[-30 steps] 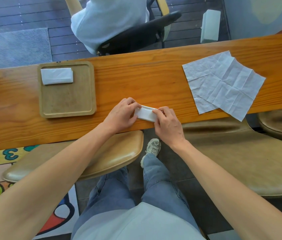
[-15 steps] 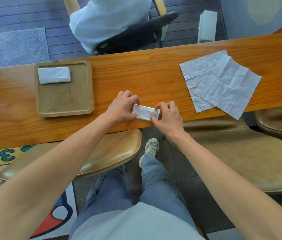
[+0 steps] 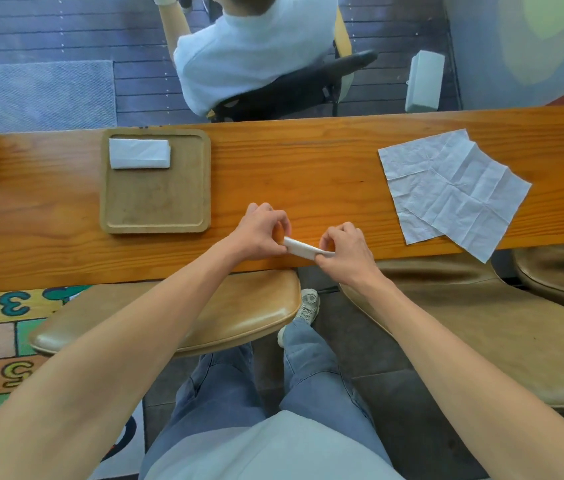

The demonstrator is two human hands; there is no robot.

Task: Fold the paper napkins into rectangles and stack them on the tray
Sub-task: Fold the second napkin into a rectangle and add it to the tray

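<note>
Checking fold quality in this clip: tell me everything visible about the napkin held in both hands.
The folded napkin is white, soft-looking paper, folded to a narrow strip. The left hand pinches one end and the right hand the other. It sits tilted over the wooden table, near its front edge; whether it touches the wood is unclear.

folded napkin (image 3: 303, 249): narrow, pinched both ends | stack (image 3: 139, 153): tray (image 3: 156, 202) | flat napkins (image 3: 453, 188): right

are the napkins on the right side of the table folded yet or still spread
Spread. The unfolded napkins lie flat and overlapping on the table, crease lines showing, one corner hanging past its near edge.
</note>
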